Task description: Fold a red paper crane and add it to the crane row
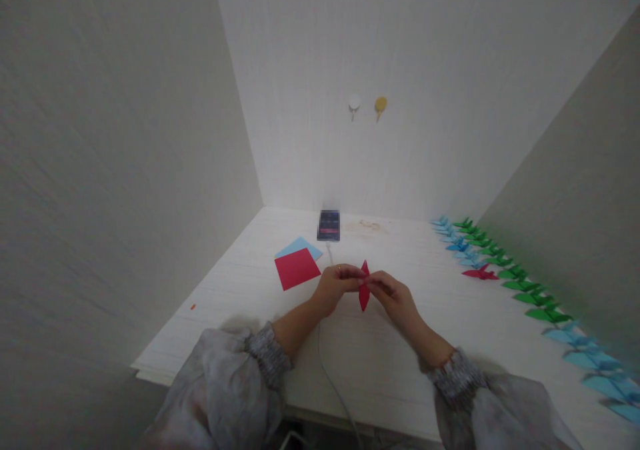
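Gripping folded red paper (365,299) near mid-length with fingers of left hand (334,286) and right hand (396,297), over surface (390,383), right of red sheet (297,269). Requiring light, even pressure, both tips aligned.

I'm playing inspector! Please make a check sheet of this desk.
Surface: white tabletop, brownish mark at back.
Paper things: folded red paper; red sheet overlapping blue sheet; green paper cranes, blue paper cranes, red paper crane at right.
Clutter: orange scrap, left; smartphone, back.
Hands: left hand and right hand both pinch the folded red paper.
Cables: white cable, from near smartphone over tabletop's front edge.
Surroundings: white hook, yellow hook on back wall.
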A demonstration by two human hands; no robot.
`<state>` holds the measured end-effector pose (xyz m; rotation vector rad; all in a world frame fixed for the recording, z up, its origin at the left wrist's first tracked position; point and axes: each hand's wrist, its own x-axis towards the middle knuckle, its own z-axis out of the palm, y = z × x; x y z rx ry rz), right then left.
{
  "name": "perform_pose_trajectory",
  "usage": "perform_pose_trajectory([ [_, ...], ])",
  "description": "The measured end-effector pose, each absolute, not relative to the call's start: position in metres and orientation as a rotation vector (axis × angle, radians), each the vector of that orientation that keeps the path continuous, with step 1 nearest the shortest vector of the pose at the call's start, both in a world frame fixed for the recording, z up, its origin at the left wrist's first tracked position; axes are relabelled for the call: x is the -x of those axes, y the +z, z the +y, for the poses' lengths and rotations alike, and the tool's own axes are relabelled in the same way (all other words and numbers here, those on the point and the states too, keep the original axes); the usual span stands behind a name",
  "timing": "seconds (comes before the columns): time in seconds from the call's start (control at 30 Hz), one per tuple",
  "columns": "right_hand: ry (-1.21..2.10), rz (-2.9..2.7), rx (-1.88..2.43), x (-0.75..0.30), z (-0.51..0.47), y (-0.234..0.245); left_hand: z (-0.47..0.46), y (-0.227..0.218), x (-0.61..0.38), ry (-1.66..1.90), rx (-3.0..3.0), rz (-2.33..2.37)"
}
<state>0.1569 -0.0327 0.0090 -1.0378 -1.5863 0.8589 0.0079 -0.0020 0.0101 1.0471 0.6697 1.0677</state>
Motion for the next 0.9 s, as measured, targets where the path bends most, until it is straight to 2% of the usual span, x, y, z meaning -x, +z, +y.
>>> perform_pose_trajectory([
  [0.33, 1.081, -1.620, 0.788, -0.164, -0.035, 0.018, 0.001, 0.015, -0.002, 0.950, -1.037, 0.613],
  [0.9, 0.997, -1.516, 0.900, -0.165, -0.036, 0.016, -0.006, 0.024, -0.001, 0.946, -1.256, 0.544],
])
